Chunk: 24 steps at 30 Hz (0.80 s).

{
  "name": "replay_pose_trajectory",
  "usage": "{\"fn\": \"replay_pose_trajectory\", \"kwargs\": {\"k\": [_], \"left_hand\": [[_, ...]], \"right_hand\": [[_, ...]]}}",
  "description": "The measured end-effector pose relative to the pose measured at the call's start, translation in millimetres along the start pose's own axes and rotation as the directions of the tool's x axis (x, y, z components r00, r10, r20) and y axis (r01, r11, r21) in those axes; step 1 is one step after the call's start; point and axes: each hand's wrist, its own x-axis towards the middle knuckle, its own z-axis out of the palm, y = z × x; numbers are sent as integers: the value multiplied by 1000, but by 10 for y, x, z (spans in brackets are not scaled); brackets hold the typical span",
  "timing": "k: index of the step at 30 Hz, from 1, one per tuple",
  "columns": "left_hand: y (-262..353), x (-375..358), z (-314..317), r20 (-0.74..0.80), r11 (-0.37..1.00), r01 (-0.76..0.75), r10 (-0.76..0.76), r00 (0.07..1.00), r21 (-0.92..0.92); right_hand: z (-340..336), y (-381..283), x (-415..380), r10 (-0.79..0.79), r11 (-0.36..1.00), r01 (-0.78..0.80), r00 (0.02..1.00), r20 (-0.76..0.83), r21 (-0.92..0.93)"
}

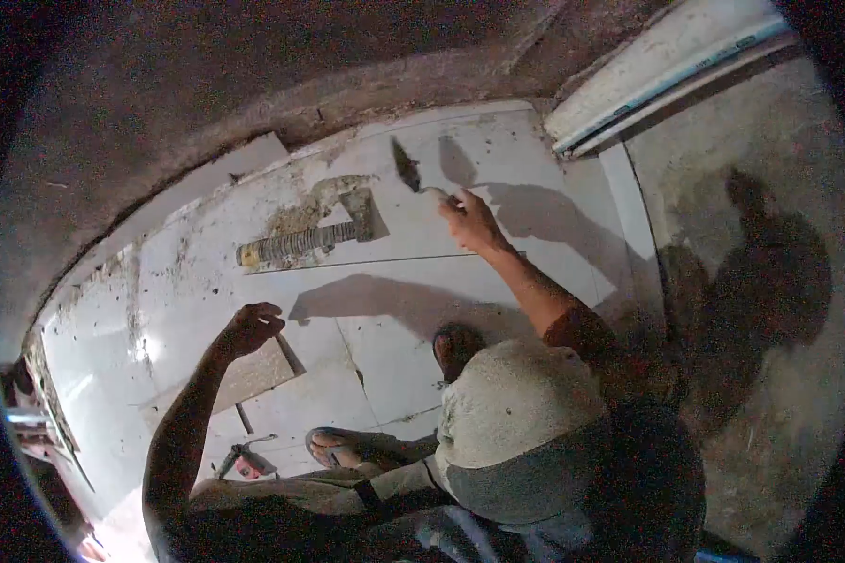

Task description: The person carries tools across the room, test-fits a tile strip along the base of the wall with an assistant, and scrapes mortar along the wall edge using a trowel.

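My right hand (469, 220) is stretched forward over the white floor tiles (422, 281) and grips a pointed trowel (407, 167), whose blade tip touches the tile surface. My left hand (252, 328) is curled, its fingers closed on the upper corner of a beige tile piece (253, 375) that stands tilted on the floor. A hammer with a ribbed handle (302, 241) lies on the tiles between the two hands, next to a patch of mortar (319, 202).
I am squatting; my sandalled feet (340, 447) rest on the tiles. A red-handled tool (246, 462) lies near my left foot. A rough dark wall (207, 84) curves behind the tiles. A white frame (657, 75) and bare cement floor (760, 281) lie to the right.
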Motion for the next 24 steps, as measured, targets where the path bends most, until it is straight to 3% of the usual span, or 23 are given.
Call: {"fn": "replay_pose_trajectory", "kwargs": {"k": [1,4,6,7,9,10,12,13,14,15,18,21,24], "left_hand": [[58,1,-20,25,997,31,-29,999,-72],[147,46,11,-29,997,-66,67,997,49],[198,83,-10,-28,997,-3,5,1000,82],[223,109,5,-25,995,28,-26,999,97],[144,188,15,4,990,-51,51,999,134],[10,165,12,5,987,-67,67,998,148],[-89,179,40,-69,939,-190,218,974,286],[-117,148,60,-100,975,-41,64,993,217],[16,95,18,-50,977,51,-41,998,208],[-18,77,-17,-47,969,-55,68,997,241],[6,-41,-22,-83,986,62,-49,995,156],[115,-235,-51,-38,985,159,-156,987,61],[-47,-397,45,-41,985,19,-12,999,172]], "right_hand": [[-81,92,33,43,999,-42,998,-49,23],[-185,347,51,120,991,-107,972,-203,76],[-250,631,54,-161,976,88,907,-389,-197],[-269,768,23,-464,838,238,785,-411,-492],[-251,849,60,-493,850,301,745,-450,-433],[-265,635,-26,-209,977,202,867,-452,-64],[-220,618,-79,13,994,23,942,-337,103],[-227,655,-82,-63,995,33,943,-327,-95],[-272,886,38,-139,989,120,953,-269,-88],[-201,803,83,-205,973,174,953,-222,-153],[-353,7,-51,-361,829,264,926,-110,-493],[-296,-301,437,-598,570,482,799,67,-666],[-59,-814,969,-649,432,562,737,190,-705]]}}
